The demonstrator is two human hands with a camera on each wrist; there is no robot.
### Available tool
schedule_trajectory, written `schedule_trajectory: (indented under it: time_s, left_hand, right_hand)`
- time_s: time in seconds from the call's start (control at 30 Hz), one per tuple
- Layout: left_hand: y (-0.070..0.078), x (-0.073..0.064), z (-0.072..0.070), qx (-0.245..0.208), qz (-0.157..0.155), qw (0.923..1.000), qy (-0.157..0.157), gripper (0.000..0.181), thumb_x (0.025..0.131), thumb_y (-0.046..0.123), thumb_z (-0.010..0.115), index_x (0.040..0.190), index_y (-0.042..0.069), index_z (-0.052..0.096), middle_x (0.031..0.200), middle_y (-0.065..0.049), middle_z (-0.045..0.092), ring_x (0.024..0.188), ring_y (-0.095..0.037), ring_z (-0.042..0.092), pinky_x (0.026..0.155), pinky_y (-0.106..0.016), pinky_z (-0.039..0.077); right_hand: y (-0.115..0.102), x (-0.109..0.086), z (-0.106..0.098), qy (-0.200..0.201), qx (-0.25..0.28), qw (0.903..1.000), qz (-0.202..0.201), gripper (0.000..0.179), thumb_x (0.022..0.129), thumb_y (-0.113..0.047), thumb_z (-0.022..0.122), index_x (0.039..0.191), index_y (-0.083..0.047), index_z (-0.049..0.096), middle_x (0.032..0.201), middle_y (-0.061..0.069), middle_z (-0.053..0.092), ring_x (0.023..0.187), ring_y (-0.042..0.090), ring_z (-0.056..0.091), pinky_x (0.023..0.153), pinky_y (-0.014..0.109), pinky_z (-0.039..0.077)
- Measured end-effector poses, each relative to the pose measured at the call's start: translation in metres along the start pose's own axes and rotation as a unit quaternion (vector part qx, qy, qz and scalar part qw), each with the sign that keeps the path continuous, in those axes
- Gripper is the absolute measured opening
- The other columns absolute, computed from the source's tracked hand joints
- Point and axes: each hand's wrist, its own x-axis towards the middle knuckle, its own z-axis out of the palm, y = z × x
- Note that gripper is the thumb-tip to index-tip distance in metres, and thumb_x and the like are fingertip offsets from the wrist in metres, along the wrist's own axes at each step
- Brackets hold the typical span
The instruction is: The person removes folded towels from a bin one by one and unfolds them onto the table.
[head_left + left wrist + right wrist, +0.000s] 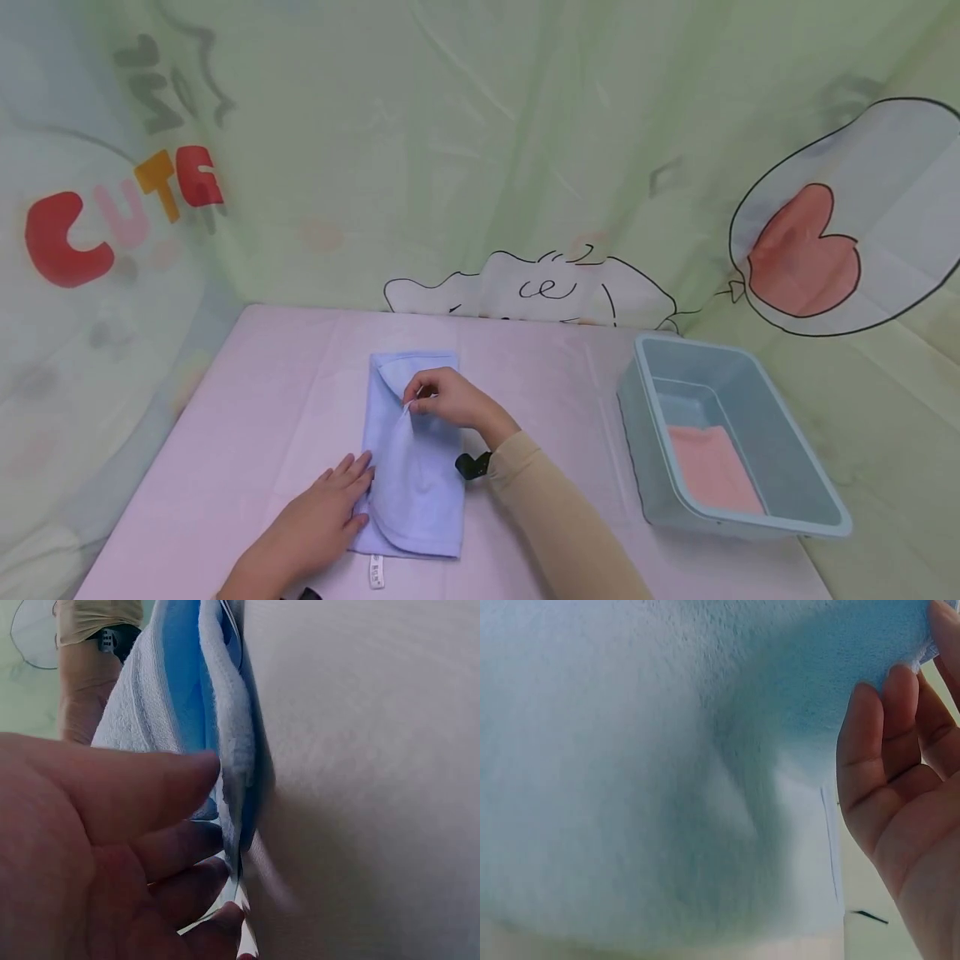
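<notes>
A light blue towel lies folded on the table, longer from front to back than across, with a white label sticking out at its front edge. My right hand pinches an edge of the top layer and holds it raised; the right wrist view shows the lifted towel close up beside the right hand. My left hand rests at the towel's left edge with its fingers spread. In the left wrist view, the left hand's thumb and fingers touch the stacked edges of the towel.
A grey-blue plastic basin stands on the right side of the table, with a folded pink cloth inside. The table has a pale pink cover. Printed curtains hang behind and at both sides.
</notes>
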Motion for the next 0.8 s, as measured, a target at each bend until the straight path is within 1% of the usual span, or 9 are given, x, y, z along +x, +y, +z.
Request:
schedule_trajectory:
  time_s: [0.07,0.2,0.3,0.47,0.67,0.8]
  left_hand:
    - [0.001,0.001,0.000,-0.004,-0.002,1.0000,-0.006,0.066,0.101,0.030,0.074,0.156,0.000,0.054,0.173,-0.015,0.041,0.163,-0.040,0.034,0.130,-0.061,0.032]
    - [0.003,0.003,0.000,-0.018,0.004,0.9998,-0.008,0.076,0.096,0.036,0.079,0.157,-0.001,0.053,0.173,-0.015,0.040,0.163,-0.039,0.033,0.130,-0.061,0.031]
    - [0.003,0.005,0.001,-0.021,0.018,0.9996,-0.008,0.081,0.093,0.038,0.082,0.156,-0.002,0.052,0.172,-0.016,0.041,0.163,-0.040,0.033,0.129,-0.062,0.032]
    - [0.003,0.007,0.006,-0.006,0.041,0.9991,-0.005,0.083,0.091,0.040,0.083,0.156,-0.001,0.053,0.172,-0.016,0.042,0.162,-0.040,0.035,0.128,-0.062,0.033]
    - [0.005,0.011,0.007,0.001,0.061,0.9981,-0.001,0.080,0.094,0.043,0.079,0.156,-0.001,0.053,0.171,-0.017,0.043,0.161,-0.042,0.036,0.127,-0.063,0.034]
    - [0.007,0.012,0.006,0.010,0.067,0.9977,-0.002,0.080,0.096,0.046,0.077,0.158,0.003,0.052,0.172,-0.016,0.042,0.161,-0.042,0.036,0.126,-0.064,0.035]
  right_hand:
    - [0.001,-0.004,-0.003,0.006,0.011,0.9999,-0.001,0.005,0.096,-0.003,0.075,0.100,-0.005,0.077,0.097,0.004,0.073,0.088,0.011,0.063,0.078,0.023,0.051]
    - [0.005,-0.011,-0.009,0.017,0.024,0.9996,-0.002,0.005,0.096,-0.002,0.076,0.101,-0.002,0.076,0.095,0.004,0.071,0.089,0.013,0.062,0.080,0.023,0.051]
    - [0.009,-0.017,-0.014,0.021,0.030,0.9993,0.001,0.005,0.097,-0.002,0.076,0.102,-0.001,0.076,0.094,0.004,0.070,0.089,0.014,0.062,0.080,0.022,0.052]
    - [0.017,-0.028,-0.022,0.031,0.037,0.9988,0.008,0.005,0.096,-0.001,0.075,0.101,0.000,0.075,0.096,0.005,0.071,0.090,0.014,0.063,0.083,0.021,0.054]
    - [0.024,-0.039,-0.033,0.046,0.055,0.9973,0.017,0.004,0.097,0.000,0.074,0.101,-0.001,0.074,0.098,0.006,0.070,0.092,0.016,0.063,0.084,0.021,0.057]
    - [0.028,-0.046,-0.039,0.051,0.069,0.9962,0.011,0.005,0.097,0.002,0.073,0.102,0.000,0.074,0.099,0.010,0.070,0.095,0.018,0.064,0.084,0.023,0.058]
